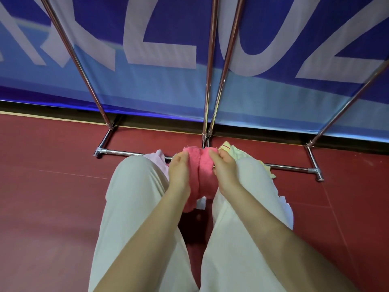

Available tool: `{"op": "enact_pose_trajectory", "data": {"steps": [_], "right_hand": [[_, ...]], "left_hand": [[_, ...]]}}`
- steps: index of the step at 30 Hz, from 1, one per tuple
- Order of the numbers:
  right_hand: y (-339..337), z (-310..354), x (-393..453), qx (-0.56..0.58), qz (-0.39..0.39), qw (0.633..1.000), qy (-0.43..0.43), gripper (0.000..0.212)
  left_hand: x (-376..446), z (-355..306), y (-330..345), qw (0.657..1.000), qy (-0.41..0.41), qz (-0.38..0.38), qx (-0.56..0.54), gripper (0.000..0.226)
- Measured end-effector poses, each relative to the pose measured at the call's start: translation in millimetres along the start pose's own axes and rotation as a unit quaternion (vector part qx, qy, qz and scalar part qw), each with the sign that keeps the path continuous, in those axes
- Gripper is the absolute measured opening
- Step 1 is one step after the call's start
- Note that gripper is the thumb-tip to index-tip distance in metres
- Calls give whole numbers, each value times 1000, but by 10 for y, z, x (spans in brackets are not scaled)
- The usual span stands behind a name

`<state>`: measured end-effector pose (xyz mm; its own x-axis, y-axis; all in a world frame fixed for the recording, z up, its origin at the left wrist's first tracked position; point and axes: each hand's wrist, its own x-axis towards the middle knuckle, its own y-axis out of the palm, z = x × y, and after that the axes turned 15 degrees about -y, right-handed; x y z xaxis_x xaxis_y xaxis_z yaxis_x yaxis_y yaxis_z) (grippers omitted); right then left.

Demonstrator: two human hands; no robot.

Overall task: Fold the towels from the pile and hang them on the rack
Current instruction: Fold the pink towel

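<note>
Gripping a pink towel (202, 171) between the knees, the person pinches its top edge with the left hand (179, 171) at nine o'clock of the cloth and the right hand (224, 170) at three o'clock. The towel hangs bunched, its lower end near the red floor (52, 197). A pale pink towel (159, 160) lies at ten o'clock and a yellow towel (236, 153) at two o'clock, both by the chrome rack (134, 153), whose base bar runs just beyond the hands. To fold well, the hands should probably spread apart, pull the edge taut and match the corners first.
</note>
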<state>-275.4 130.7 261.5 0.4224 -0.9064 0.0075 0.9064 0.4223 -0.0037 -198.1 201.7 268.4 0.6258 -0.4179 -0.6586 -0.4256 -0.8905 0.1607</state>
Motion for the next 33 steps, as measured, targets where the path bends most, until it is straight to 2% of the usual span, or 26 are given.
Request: {"op": "enact_pose_trajectory", "data": {"steps": [2,4,6,8,10,14,17,20,23,25,28,31,33], "right_hand": [[72,9,-53,-50,20,997,-51,31],[124,28,-110,-76,48,992,-84,21],[150,71,-154,-26,66,994,-81,16],[135,108,-180,31,94,991,-91,21],[110,108,-182,19,121,985,-121,28],[61,79,-162,-56,119,979,-156,34],[28,91,-156,-66,111,978,-166,21],[10,73,-122,-77,118,976,-165,14],[17,28,-118,-85,165,968,-168,26],[9,2,-123,-86,186,966,-160,31],[-24,-23,-105,-118,183,959,-179,29],[-49,-32,-88,-198,155,926,-281,12],[-59,-26,-76,-190,133,925,-302,9]], "left_hand": [[-37,24,59,1000,21,-10,13,34],[-57,29,69,999,49,-3,14,33],[-55,-22,57,998,60,2,-6,28],[-3,-65,34,998,57,-6,-30,23],[17,-61,3,998,53,-4,-29,25],[33,-17,-41,999,18,37,-3,34],[51,11,-57,998,-15,56,10,22],[65,21,-69,997,-48,60,-13,26],[82,0,-120,995,-78,50,-40,20],[122,7,-152,995,-86,33,-38,24],[87,11,-153,994,-93,48,-20,15],[88,27,-135,995,-81,58,-22,11],[95,30,-127,997,-62,37,-9,20]]}}
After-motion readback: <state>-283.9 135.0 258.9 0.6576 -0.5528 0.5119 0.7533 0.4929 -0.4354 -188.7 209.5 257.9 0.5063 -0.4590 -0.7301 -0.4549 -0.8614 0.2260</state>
